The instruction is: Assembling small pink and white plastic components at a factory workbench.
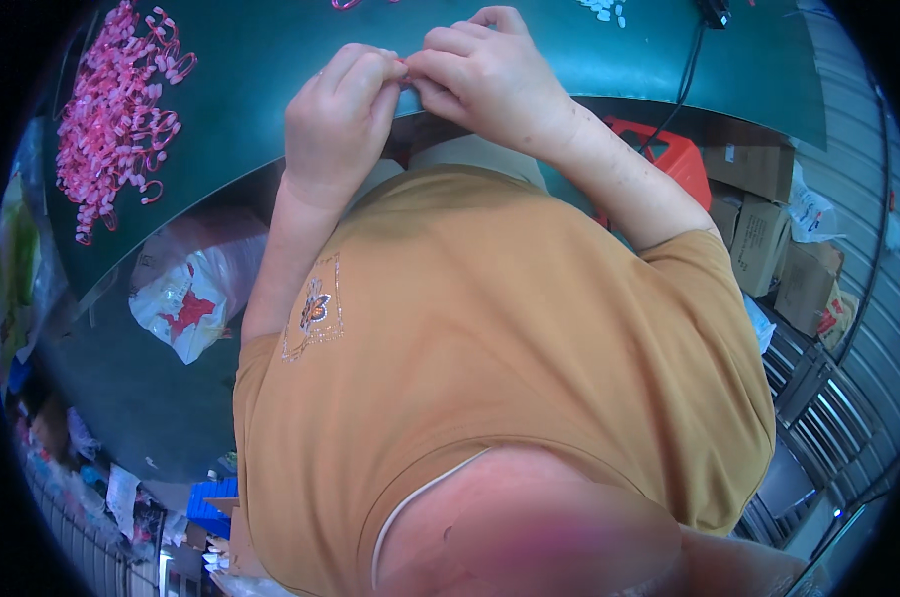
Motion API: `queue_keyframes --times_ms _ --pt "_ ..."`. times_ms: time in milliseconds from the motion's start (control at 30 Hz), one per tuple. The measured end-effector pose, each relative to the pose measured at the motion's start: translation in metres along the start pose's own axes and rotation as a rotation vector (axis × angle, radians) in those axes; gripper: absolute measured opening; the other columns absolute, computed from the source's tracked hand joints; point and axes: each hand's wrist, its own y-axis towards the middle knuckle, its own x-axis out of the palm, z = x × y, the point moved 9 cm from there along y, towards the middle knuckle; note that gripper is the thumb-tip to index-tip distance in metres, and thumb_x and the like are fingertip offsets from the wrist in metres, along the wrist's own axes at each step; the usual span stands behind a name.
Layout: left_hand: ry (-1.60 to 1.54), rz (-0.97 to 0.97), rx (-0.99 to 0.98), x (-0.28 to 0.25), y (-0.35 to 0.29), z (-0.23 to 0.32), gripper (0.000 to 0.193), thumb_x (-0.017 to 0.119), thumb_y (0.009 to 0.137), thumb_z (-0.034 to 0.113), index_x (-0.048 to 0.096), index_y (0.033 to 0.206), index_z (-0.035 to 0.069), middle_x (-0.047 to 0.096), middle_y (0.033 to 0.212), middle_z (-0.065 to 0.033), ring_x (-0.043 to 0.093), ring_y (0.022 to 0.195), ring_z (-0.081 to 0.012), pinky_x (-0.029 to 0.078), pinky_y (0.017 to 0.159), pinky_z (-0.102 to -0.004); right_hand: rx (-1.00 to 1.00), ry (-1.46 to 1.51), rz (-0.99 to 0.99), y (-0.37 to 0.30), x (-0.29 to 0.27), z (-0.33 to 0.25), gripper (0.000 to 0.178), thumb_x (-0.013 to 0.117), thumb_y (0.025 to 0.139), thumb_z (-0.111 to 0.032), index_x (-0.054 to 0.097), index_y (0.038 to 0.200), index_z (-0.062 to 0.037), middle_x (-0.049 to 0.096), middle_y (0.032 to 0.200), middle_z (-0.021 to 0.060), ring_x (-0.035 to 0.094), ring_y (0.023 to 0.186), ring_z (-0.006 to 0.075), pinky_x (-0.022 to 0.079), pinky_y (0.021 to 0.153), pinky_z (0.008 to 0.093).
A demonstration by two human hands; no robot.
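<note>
My left hand [341,114] and my right hand [495,80] meet above the near edge of the green table [241,80]. Both are closed, with fingertips pinched together around a small red-pink piece [404,80]. Only a bit of it shows between the fingers, so its full shape is hidden. A big heap of pink loops with pale pink ends [117,124] lies on the table to the left. Beyond my hands, part of another pink loop [356,4] shows at the top edge of the view.
Small white pieces [604,10] lie at the far right of the table, near a black cable [691,65] that hangs over its edge. A red plastic stool [681,169] and cardboard boxes [758,234] stand at the right. A white bag [186,308] sits below the table's left side.
</note>
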Motion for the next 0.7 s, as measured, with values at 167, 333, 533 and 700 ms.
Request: queue_keyframes --times_ms 167,333,533,700 --pt "0.005 0.012 0.006 -0.003 0.000 0.000 0.016 0.080 0.089 -0.004 0.073 0.100 0.005 0.078 0.102 -0.0104 0.079 0.093 -0.0274 0.064 0.079 -0.0360 0.002 -0.020 0.012 0.001 -0.001 -0.005 0.009 0.080 0.090 -0.026 0.076 0.096 -0.0210 0.069 0.088 -0.0037 0.073 0.088 0.0186 0.048 0.095 0.0433" --pt "-0.024 -0.025 -0.043 -0.010 0.000 0.001 0.015 0.079 0.091 -0.004 0.073 0.101 0.006 0.078 0.103 -0.0110 0.078 0.094 -0.0274 0.063 0.080 -0.0363 0.057 0.283 -0.065 -0.003 0.002 0.014 0.019 0.078 0.098 -0.022 0.077 0.115 -0.0158 0.072 0.097 0.0017 0.070 0.094 0.0225 0.048 0.095 0.0395" --pt "0.354 0.094 -0.170 -0.098 0.011 -0.052 0.015 0.073 0.098 0.000 0.077 0.109 0.008 0.079 0.109 -0.0081 0.077 0.101 -0.0252 0.061 0.090 -0.0380 0.256 0.244 0.015 0.034 -0.014 0.064 0.017 0.072 0.100 -0.022 0.078 0.111 -0.0108 0.070 0.105 0.0094 0.069 0.105 0.0295 0.047 0.093 0.0454" --pt "0.619 0.224 -0.126 -0.147 0.009 -0.069 0.029 0.064 0.101 -0.001 0.081 0.122 0.010 0.079 0.127 -0.0100 0.076 0.115 -0.0269 0.060 0.097 -0.0387 0.175 0.165 -0.025 0.051 -0.003 0.070 0.019 0.071 0.101 -0.022 0.078 0.112 -0.0074 0.072 0.112 0.0118 0.071 0.108 0.0328 0.050 0.094 0.0464"
